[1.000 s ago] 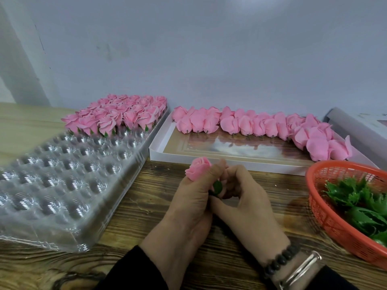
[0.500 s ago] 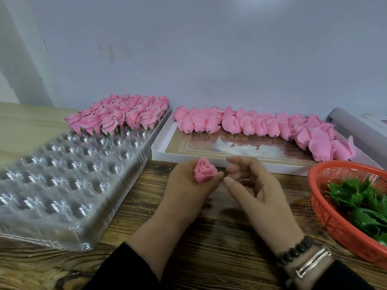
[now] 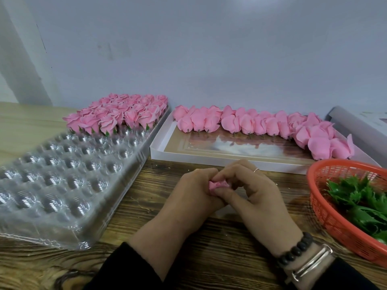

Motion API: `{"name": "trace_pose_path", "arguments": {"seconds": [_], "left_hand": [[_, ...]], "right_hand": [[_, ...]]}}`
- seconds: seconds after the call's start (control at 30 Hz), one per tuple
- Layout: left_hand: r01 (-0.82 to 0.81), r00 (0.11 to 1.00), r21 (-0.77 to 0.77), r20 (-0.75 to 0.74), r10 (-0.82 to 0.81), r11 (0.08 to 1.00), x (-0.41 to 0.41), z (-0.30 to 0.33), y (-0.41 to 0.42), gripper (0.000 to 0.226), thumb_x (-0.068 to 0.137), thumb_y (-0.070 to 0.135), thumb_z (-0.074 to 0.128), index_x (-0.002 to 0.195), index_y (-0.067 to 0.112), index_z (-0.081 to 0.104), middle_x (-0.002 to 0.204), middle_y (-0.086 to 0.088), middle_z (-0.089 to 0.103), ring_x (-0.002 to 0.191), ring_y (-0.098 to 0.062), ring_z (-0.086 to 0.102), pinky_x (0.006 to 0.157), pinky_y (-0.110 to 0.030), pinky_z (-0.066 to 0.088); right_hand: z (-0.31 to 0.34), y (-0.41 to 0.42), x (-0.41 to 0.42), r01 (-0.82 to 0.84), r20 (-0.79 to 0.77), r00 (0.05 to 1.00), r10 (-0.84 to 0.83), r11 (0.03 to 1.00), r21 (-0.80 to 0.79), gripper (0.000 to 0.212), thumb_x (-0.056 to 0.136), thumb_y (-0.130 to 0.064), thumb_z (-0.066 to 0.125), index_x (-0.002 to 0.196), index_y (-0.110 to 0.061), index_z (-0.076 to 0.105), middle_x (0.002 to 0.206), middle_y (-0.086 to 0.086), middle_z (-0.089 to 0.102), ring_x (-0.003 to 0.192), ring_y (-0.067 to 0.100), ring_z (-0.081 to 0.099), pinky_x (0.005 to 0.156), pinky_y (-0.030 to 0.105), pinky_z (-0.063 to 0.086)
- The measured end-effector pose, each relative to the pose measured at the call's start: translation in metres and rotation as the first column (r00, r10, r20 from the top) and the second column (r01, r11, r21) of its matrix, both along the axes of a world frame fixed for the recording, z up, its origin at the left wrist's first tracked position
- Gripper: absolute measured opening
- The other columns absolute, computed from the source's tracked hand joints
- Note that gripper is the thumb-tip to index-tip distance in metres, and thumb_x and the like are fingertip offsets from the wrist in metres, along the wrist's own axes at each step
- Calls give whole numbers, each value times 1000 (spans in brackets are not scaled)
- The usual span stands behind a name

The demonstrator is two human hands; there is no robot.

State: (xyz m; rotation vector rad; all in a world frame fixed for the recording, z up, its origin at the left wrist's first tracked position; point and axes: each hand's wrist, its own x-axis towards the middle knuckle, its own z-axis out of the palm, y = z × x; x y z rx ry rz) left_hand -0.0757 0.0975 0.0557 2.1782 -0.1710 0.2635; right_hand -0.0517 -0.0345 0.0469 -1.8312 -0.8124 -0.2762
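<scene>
Pinching a small pink rose [image 3: 217, 185] btw both grips, over the near-centre of the wood surface [image 3: 134, 208]. Left grip [image 3: 188, 192] is curled round it from the left; right grip [image 3: 258, 195] has thumb & fingertips closed on it from the right. Clear tray [image 3: 62, 185] lies left, w/ more roses [image 3: 125, 116] at its far end. White box [image 3: 188, 158] is far centre, orange basket [image 3: 320, 208] w/ green leaves [image 3: 356, 195] right.

A plain pale blue-grey painted wall [image 3: 209, 49] fills the upper half, faintly scuffed, with a whiter slanting strip [image 3: 18, 59] at its left edge. Below lies a dark-grained brown wooden tabletop [image 3: 219, 248], paler at far left, softly and evenly lit.
</scene>
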Motion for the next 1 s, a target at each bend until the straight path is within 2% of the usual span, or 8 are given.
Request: {"name": "trace_pose_path", "arguments": {"seconds": [0.17,0.27,0.37,0.53,0.7,0.83,0.93,1.0], "left_hand": [[-41,995,-41,-95,37,998,0,0,5,54,59,23,81,99,35,47,94,5,57,81,-11,58,66,-30,54],[-77,991,-2,-108,77,997,1,-2,5,48,63,22,81,88,34,42,92,7,54,75,-6,53,51,-12,44],[-94,994,36,-61,96,995,2,-6,2,39,67,23,78,84,27,43,93,2,60,77,-7,53,56,-11,39],[-95,993,-76,-73,89,993,3,-8,-2,50,67,22,74,108,21,45,105,-1,60,95,-14,57,73,-18,46],[38,996,-105,-80,-46,994,1,-4,-2,25,74,0,66,68,23,58,75,-3,65,75,-19,62,68,-33,52],[41,993,-304,-93,-73,952,2,-7,-5,36,78,-1,67,56,27,62,52,7,60,49,-4,53,51,-25,48],[66,995,-355,-44,-88,932,4,-8,-10,17,77,4,70,66,17,66,62,-3,64,58,-11,58,57,-40,56],[105,994,-353,14,-107,930,5,-9,-12,17,76,5,70,67,18,65,66,1,66,64,-9,60,60,-33,53]], "right_hand": [[1,-4,4,81,-75,995,-72,988,130,30,74,-2,71,74,-31,62,75,-2,59,72,10,56,68,15,43],[2,-5,5,91,-88,993,-79,985,145,34,73,0,72,73,-32,61,77,3,60,73,14,57,69,18,45],[2,-2,1,21,-27,999,-19,998,58,25,75,-4,73,75,-28,65,79,-2,59,75,8,55,69,12,42],[8,-2,-2,-23,138,990,34,997,-80,4,76,-16,66,80,-19,67,85,-14,57,83,2,57,76,13,44],[11,-2,-4,-29,250,966,71,985,-170,7,81,-16,63,86,-15,68,89,-12,55,84,2,56,77,13,45],[12,0,-7,24,172,985,-25,1000,9,17,88,-27,55,104,-27,61,96,-15,59,90,2,57,79,14,44],[14,8,-9,91,-5,996,-92,970,226,21,90,-24,45,102,-25,62,100,-12,66,95,1,61,79,11,44],[16,16,-10,120,-13,993,-120,965,234,20,91,-28,45,96,-29,64,96,-14,67,93,0,61,78,10,43]]}}
